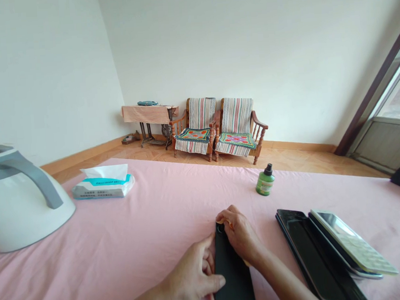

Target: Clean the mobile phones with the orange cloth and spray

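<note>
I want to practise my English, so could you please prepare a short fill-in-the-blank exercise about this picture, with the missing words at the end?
1. The left hand and the right hand hold a phone-like object whose visible side is ____.
2. Under the hands lies a cloth, which is ____.
3. The small bottle with a black cap is ____.
4. Near the far wall, the number of wooden chairs is ____.

Missing words: black; pink; green; two.
</note>
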`<state>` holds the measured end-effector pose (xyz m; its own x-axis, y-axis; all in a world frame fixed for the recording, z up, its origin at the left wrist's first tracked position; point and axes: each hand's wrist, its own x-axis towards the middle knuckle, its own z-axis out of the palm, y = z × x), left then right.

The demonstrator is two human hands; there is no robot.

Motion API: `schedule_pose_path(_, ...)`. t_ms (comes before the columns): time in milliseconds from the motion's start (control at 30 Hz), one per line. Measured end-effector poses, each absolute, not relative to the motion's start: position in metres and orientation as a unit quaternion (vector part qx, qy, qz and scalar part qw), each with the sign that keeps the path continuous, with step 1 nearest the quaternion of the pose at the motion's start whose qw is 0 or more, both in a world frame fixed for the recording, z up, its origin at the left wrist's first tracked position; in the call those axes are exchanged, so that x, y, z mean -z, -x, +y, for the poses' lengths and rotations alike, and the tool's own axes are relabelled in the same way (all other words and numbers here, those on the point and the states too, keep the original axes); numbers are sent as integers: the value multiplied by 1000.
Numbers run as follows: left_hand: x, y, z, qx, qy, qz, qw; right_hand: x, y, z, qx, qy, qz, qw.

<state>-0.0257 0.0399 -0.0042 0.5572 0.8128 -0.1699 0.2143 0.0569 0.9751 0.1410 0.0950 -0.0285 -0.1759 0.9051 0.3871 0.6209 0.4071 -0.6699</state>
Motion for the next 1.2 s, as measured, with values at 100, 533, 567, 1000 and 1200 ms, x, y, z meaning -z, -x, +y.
schedule_pose_path(100, 2, 25, 39, -247, -640, 396, 610, 31, -144, 98, -182, 524, -732, 396)
schedule_pose_path(533, 0, 25, 39, -246, -640, 390, 614, 37, -152, 86, -177, 543, -710, 411)
schedule_pose_path(567, 1, 25, 39, -244, -641, 389, 615, 37, -152, 86, -176, 544, -709, 412)
schedule_pose_path(1000, -1, 26, 40, -237, -636, 395, 619, 35, -149, 84, -164, 535, -715, 421)
schedule_pose_path(1200, 4, 26, 39, -247, -634, 405, 611, 35, -144, 78, -163, 526, -711, 436)
